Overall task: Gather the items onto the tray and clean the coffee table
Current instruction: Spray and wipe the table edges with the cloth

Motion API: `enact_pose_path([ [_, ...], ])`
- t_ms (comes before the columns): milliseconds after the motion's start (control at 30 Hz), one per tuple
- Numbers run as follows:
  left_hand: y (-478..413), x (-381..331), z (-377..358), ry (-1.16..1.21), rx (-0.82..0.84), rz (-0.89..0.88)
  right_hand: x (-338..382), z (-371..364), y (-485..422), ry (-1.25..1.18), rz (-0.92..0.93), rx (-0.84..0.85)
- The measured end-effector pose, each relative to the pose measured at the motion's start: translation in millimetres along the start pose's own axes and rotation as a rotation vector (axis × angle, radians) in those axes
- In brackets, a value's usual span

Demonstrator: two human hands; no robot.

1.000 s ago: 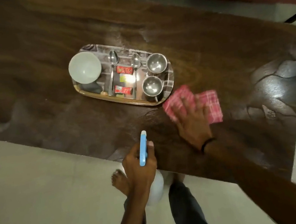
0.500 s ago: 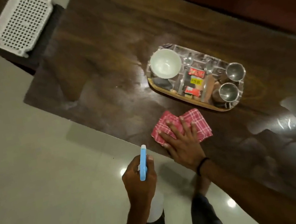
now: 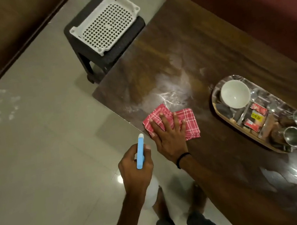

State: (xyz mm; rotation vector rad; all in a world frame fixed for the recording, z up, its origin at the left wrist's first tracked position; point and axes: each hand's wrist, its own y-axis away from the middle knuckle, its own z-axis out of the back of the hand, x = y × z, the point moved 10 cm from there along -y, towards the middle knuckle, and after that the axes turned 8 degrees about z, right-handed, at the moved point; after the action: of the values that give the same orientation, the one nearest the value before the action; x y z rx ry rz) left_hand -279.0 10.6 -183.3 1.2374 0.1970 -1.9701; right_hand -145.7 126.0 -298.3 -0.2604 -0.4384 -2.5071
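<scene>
Pressing down with the right hand (image 3: 169, 138), fingers straight and spread, palm flat on the folded red checked cloth (image 3: 190, 123), close to the near edge of the coffee table (image 3: 202, 50). Gripping a spray bottle (image 3: 140, 153) in the left hand (image 3: 133, 169), fingers curled round its neck, blue head aimed toward the table, white body hanging below the wrist, out past the table's edge and over the floor. All read from the head view, the only one on offer.

Further right in that same view, resting on the wood well apart from the cloth: the tray (image 3: 213, 100), loaded with a white bowl (image 3: 235, 94), two steel cups (image 3: 293, 136) and some small sachets (image 3: 256, 117). Judging by that load, gathering looks done and wiping looks like the step in hand. Just beyond the cloth, toward the table's far left corner: pale wet smears (image 3: 169, 90).

Next, most likely: sweeping the cloth up through those smears under even pressure, steering clear of the tray, with the bottle held ready for any dry patch.
</scene>
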Motion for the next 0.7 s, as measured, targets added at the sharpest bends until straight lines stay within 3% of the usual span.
enact_pose_path([
  [233,-47,-2,32,0.068,-0.092,0.195,30,10,-63,0.027,0.059,0.051],
  [400,-78,-9,42,0.051,-0.097,0.253,37,31,-170,-0.084,-0.173,-0.072],
  [467,-90,-3,44,0.072,-0.11,0.276,73,27,-191,-0.07,-0.023,-0.038],
  [567,-111,-6,51,0.055,-0.125,0.269,106,6,-138,0.032,0.342,0.083],
  [633,-123,-9,48,0.047,-0.116,0.285,60,9,-112,0.026,0.333,0.118],
  [700,-133,-14,46,0.073,-0.119,0.309,8,26,-125,0.035,0.18,0.099],
])
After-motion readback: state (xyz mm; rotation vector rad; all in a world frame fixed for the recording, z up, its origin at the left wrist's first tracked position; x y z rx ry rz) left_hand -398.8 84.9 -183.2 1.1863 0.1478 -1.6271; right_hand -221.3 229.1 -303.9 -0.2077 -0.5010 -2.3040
